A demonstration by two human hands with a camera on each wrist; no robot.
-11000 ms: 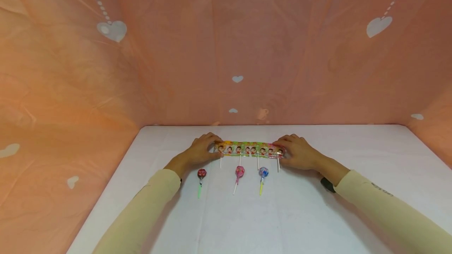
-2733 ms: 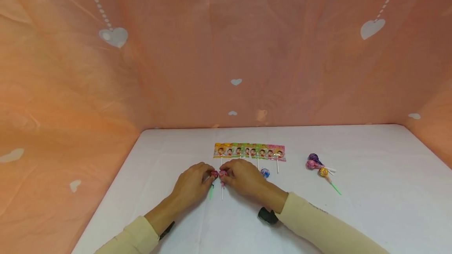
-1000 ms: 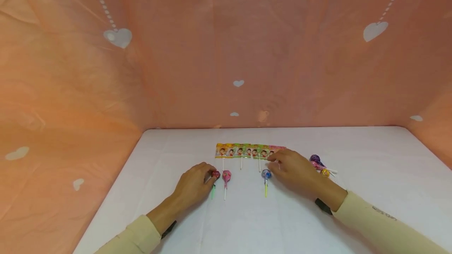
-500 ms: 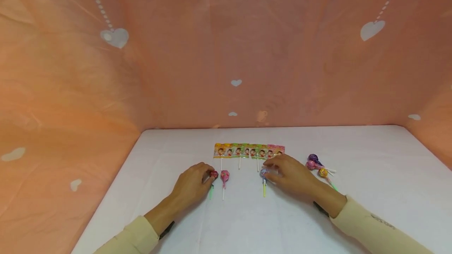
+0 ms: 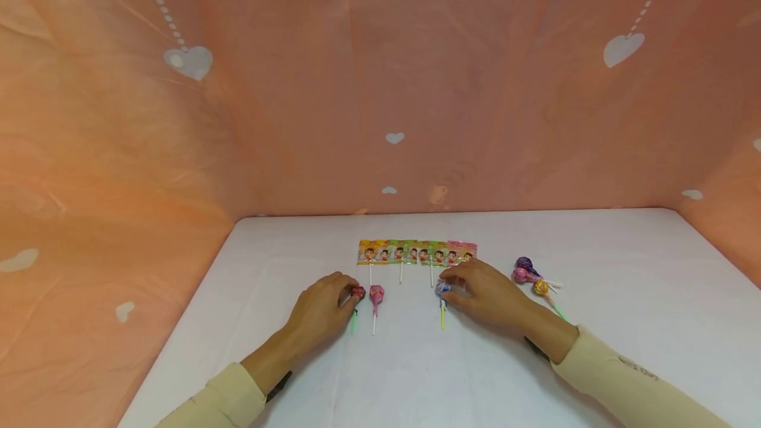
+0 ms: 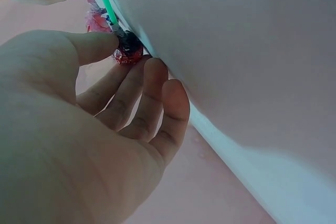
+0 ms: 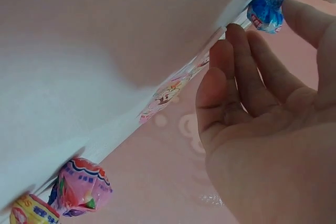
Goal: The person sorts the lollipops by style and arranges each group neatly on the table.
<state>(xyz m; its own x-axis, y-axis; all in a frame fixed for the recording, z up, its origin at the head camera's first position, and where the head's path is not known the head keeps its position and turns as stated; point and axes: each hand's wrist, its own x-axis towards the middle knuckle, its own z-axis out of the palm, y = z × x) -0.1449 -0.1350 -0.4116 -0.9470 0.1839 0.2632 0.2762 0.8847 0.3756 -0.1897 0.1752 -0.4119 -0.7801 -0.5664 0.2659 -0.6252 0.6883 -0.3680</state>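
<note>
In the head view my left hand [image 5: 320, 306] pinches the head of a dark red lollipop [image 6: 128, 51] with a green stick, thumb on one side and fingertips on the other. Just right of it lies a pink lollipop [image 5: 376, 296] on a white stick, untouched. My right hand [image 5: 490, 296] has its thumb and fingers about the head of a blue lollipop [image 7: 266, 14] with a yellow stick. Behind these stretches a row of flat-wrapped lollipops [image 5: 403, 251] in orange, green and pink wrappers, sticks pointing toward me. The right hand covers part of the row's right end.
Beyond my right hand lie a purple lollipop [image 5: 524, 263], another pink lollipop [image 5: 520, 275] and a yellow lollipop [image 5: 540, 288] in a loose cluster. A white table [image 5: 380, 388] lies under everything. An orange-pink cloth [image 5: 309, 117] with white hearts hangs behind and at the sides.
The pink lollipop was shifted left beside the red one and released. My right hand then went right and took hold of the blue lollipop. The left hand has stayed at the red one.
</note>
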